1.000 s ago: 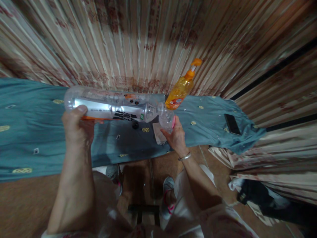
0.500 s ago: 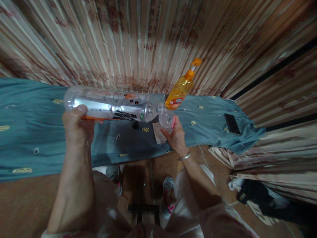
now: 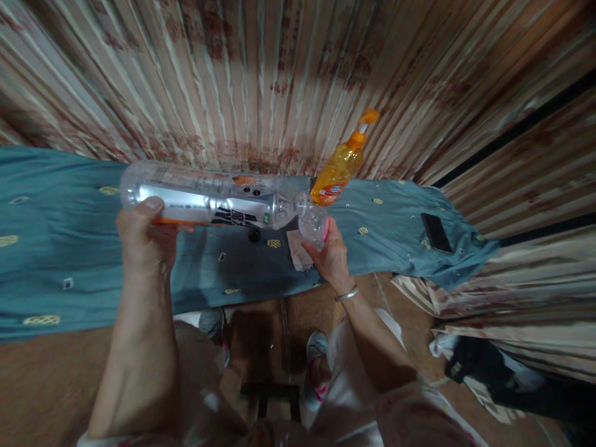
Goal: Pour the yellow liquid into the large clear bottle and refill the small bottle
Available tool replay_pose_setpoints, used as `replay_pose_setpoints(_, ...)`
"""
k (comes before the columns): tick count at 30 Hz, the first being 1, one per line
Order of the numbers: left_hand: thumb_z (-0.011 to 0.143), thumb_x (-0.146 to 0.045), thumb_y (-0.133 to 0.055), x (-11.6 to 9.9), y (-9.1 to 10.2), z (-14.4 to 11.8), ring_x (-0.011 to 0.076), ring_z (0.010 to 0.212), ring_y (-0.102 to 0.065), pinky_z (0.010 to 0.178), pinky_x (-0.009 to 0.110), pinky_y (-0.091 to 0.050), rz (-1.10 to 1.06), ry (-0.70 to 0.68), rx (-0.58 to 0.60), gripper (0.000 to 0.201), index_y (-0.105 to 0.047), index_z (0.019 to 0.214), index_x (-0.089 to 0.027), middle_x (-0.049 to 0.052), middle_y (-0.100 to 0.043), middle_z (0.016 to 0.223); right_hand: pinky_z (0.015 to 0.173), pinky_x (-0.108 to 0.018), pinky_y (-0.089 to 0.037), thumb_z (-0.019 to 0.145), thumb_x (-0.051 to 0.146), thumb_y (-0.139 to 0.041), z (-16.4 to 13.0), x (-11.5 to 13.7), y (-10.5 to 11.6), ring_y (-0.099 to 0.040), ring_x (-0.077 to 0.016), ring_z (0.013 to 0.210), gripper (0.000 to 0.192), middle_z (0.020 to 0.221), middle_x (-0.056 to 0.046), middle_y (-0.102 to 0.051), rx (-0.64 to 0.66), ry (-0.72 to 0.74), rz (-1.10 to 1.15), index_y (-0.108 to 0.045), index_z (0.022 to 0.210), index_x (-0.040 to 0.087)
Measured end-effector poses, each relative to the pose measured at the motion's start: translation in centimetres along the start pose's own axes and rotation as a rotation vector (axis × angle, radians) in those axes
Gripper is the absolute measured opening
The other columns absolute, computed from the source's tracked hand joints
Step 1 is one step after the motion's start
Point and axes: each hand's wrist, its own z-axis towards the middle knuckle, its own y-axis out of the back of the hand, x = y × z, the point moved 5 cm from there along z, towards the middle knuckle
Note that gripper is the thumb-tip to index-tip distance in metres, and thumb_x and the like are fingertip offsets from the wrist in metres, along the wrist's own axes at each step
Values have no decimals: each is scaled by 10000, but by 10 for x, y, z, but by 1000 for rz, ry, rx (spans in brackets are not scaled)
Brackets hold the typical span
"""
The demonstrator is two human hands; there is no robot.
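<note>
My left hand (image 3: 146, 233) is closed around the base end of a large clear plastic bottle (image 3: 200, 195) with a silver, black and orange label. The bottle lies nearly level in the air, its neck toward the right. Its mouth meets the rim of a small clear cup (image 3: 311, 222), which my right hand (image 3: 331, 248) grips from the right side. A bit of pink shows on the cup beside my fingers. Whether any liquid runs between the two, I cannot tell. Just behind the cup stands an orange pump bottle (image 3: 336, 174) of yellow-orange liquid.
A blue-green cloth (image 3: 195, 267) with small yellow patterns covers the long table. On it lie a small black cap-like object (image 3: 254, 235), a folded pale tissue (image 3: 298, 249) and a dark phone (image 3: 436, 233). Pleated patterned curtains (image 3: 223, 81) hang behind and at the right.
</note>
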Motion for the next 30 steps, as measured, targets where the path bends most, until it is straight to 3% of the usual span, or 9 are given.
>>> replay_pose_setpoints(10,501,-371,-784,1,1,1,150,562,-597,443,240,-517,-16,-17,18,536,-687,997,-192,-5,-640,699,1086,-580,-535,793,303,-807,1,1,2,-603,-369,1337,795,1371,-183,-635,12,-9,5,-426,1478,170)
replay_pose_setpoints(16,487,-368,-761,0,1,1,101,465,-506,338,186,-411,-9,-6,4,459,-696,904,-186,-15,-629,662,1103,-587,-515,791,322,-814,0,-3,-1,-590,-384,1353,836,1410,-216,-605,-12,25,1,-400,1495,143)
replay_pose_setpoints(22,495,-392,-768,1,3,2,141,537,-570,423,245,-523,14,-17,8,449,-693,882,-177,-6,-603,658,1117,-595,-500,823,356,-791,-1,-4,-2,-570,-381,1375,834,1438,-204,-585,-11,20,11,-379,1525,175)
replay_pose_setpoints(30,490,-368,-761,2,3,2,154,560,-598,457,267,-559,-7,-13,4,458,-708,903,-177,5,-638,688,1110,-564,-520,788,307,-829,0,-1,1,-600,-357,1334,820,1380,-198,-628,12,-18,-4,-425,1484,150)
